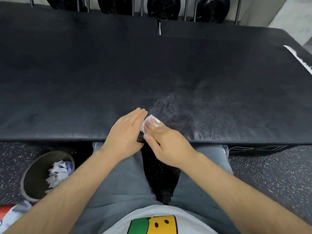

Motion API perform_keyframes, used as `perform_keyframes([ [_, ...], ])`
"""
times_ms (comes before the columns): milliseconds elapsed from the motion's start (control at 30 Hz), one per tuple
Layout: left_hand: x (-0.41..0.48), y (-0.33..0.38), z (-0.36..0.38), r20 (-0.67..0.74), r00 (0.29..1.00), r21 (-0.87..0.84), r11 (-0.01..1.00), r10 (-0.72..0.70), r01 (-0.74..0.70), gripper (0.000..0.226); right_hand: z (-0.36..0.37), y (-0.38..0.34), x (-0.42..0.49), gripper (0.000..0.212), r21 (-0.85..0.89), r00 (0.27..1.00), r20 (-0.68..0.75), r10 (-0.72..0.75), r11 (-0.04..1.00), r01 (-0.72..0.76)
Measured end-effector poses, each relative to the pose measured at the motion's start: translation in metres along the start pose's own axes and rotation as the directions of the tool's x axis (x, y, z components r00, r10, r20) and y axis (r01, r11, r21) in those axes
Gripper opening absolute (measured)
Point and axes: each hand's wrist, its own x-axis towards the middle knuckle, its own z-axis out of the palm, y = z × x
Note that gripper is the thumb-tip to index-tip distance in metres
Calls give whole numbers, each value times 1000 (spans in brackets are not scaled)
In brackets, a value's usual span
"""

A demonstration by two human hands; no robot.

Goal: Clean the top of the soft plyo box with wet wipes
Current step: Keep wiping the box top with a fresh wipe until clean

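Soft black plyo box (84,73) with a grained, leather-like top fills the upper half of the view, its near edge running across the middle in front of the person. A small folded white wet wipe (150,119) lies on the top at the box's 6 o'clock, close to that near edge.

The right hand (166,144) comes in from 5 o'clock. Its fingers (154,126) are nearly straight and lie flat over the wipe, pressing it to the surface rather than curling round it. The left hand (125,132) comes in from 7 o'clock and is flat too, fingers straight and held together. It rests on the box at the wipe's 9 o'clock, and its fingertips meet the wipe's left edge. A small dark shape (139,140) shows between the two palms at the box edge; I cannot tell what it is.

A damp, shiny patch (177,112) spreads from the wipe toward 1 o'clock. A white strip (298,59) runs along the box's right edge at 2 o'clock.

At 12 o'clock, beyond the box, black round weight plates (163,7) stand in a metal rack. At 8 o'clock a round dark bin (30,173) sits on the black speckled rubber floor (270,174), with crumpled white wipes (58,173) inside it. Grey trousers (118,183) and a white printed T-shirt (152,215) show at 6 o'clock.
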Motion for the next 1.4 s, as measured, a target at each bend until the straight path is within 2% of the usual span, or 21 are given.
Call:
perform_keyframes([
  [67,0,-2,0,22,1000,6,1000,18,-18,90,-7,8,-6,44,-17,999,-4,-33,999,33],
  [233,3,-3,-2,61,998,27,999,22,-23,94,-34,30,7,26,-68,989,-81,127,989,-133],
  [367,3,-3,0,81,996,-6,999,40,-40,92,-14,5,-5,31,-57,1000,-24,7,998,-9],
  [500,9,-1,1,105,994,-11,1000,26,-25,101,-10,16,33,39,-7,997,-10,79,997,-79],
  [600,10,-2,-3,119,993,-13,1000,9,-7,112,-5,11,49,42,-5,999,-10,54,999,-54],
  [667,10,-6,-5,125,992,5,1000,-16,16,118,-9,8,35,36,-16,999,-15,33,999,-33],
  [800,8,-7,1,140,989,15,999,-35,33,110,-12,11,31,27,-19,997,-61,39,999,-41],
  [933,9,-5,1,96,993,-71,995,-68,75,111,3,15,71,49,-80,999,-31,19,997,-21],
  [1067,5,-9,-2,85,994,-58,995,-71,76,114,-2,26,49,44,-104,999,-38,-31,994,27],
  [1200,8,-11,-5,137,989,-4,999,-49,50,123,-24,52,78,33,-93,968,-162,191,974,-208],
  [1233,9,-11,-7,132,990,-1,999,-45,46,124,-23,50,87,33,-87,961,-182,208,970,-227],
  [1300,10,-10,-10,123,991,2,999,-50,50,121,-12,38,89,31,-66,974,-164,155,984,-168],
  [1400,11,-11,-9,144,988,7,999,-47,47,120,-15,30,61,34,-168,998,-61,5,986,-15],
])
